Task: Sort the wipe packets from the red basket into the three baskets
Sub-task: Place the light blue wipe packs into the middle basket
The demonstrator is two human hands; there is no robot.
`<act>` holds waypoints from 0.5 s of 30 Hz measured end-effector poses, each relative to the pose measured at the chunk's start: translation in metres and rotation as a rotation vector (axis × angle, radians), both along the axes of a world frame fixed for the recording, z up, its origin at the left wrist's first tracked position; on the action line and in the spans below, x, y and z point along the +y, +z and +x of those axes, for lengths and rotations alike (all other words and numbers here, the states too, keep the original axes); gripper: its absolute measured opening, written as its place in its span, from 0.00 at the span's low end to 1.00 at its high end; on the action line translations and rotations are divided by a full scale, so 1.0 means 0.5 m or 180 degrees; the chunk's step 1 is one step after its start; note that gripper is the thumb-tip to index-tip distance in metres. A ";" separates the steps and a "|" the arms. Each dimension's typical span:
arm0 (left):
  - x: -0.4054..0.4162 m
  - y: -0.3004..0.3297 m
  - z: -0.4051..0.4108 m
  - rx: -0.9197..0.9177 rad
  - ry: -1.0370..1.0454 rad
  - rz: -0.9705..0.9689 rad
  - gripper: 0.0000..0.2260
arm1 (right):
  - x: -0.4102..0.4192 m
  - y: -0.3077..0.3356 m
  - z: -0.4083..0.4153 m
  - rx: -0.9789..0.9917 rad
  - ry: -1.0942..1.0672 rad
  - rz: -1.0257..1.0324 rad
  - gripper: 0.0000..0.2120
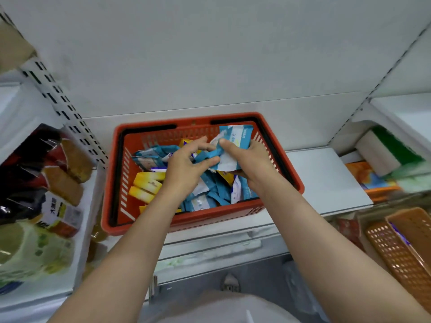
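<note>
The red basket (pixel 112 183) stands on a white shelf straight ahead, filled with several blue-and-white wipe packets (pixel 203 201) and yellow packets (pixel 147 185). Both hands are over its middle. My right hand (pixel 247 164) grips a bunch of blue packets (pixel 235 136) that stick up toward the far rim. My left hand (pixel 186 166) pinches a blue packet (pixel 207 157) between thumb and fingers, right against the bunch in the right hand.
An orange perforated basket (pixel 396 248) sits low at the right, with a purple-marked packet inside. Boxed goods (pixel 384 155) fill the right shelf and packaged goods (pixel 46 194) the left shelf. A slotted upright (pixel 65 106) runs along the left.
</note>
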State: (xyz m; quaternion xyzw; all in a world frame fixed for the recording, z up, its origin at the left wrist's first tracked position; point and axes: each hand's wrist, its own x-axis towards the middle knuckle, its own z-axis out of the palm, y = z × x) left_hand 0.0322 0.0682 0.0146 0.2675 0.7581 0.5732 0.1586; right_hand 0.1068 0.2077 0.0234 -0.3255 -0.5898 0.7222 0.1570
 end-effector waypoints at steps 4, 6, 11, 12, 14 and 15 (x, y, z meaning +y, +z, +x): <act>-0.018 0.000 0.012 -0.0501 -0.0571 0.0098 0.16 | -0.027 -0.005 0.038 0.0154 -0.0395 -0.0163 0.16; -0.007 -0.007 0.025 -0.1410 -0.0431 0.0619 0.19 | -0.026 -0.005 0.067 0.0173 -0.0624 0.0002 0.16; 0.031 -0.037 0.067 -0.1561 -0.0191 0.0531 0.20 | -0.013 -0.007 0.164 0.0148 -0.1107 0.0137 0.17; 0.040 -0.037 0.074 -0.1576 -0.0236 0.0483 0.20 | -0.008 -0.007 0.188 0.0137 -0.1208 0.0136 0.16; 0.059 -0.029 0.093 -0.1665 -0.0336 0.0477 0.17 | 0.005 -0.010 0.243 0.0199 -0.1413 0.0113 0.14; 0.071 -0.023 0.107 -0.1684 -0.0412 0.0483 0.15 | 0.013 -0.013 0.273 0.0237 -0.1529 0.0108 0.12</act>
